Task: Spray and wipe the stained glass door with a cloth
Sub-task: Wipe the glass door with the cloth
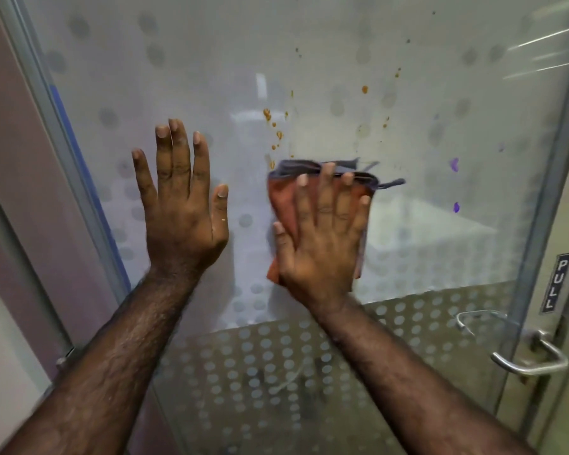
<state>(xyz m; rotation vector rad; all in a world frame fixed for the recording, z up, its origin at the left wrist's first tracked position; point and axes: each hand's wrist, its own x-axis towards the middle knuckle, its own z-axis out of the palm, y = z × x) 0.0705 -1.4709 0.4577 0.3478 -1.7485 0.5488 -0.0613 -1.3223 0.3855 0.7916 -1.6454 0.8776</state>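
Frosted glass door (309,60), dotted film, metal-framed. Orange-brown splatters (278,134) just above a folded orange cloth (284,198) with grey edging; 2 purple marks (454,185) off to its right. Right hand (322,231) spread flat, pressing cloth against glass. Left hand (181,205) open, fingers apart, apparently flat on the pane. Steel lever handle (532,359) and "PULL" plate (557,284) at lower right.

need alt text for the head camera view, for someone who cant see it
A person's right hand presses a folded orange and grey cloth flat against a frosted, dotted glass door, just below a scatter of orange-brown stains. The left hand rests open on the glass beside it. Two purple spots sit further right, above a metal handle and a PULL sign.
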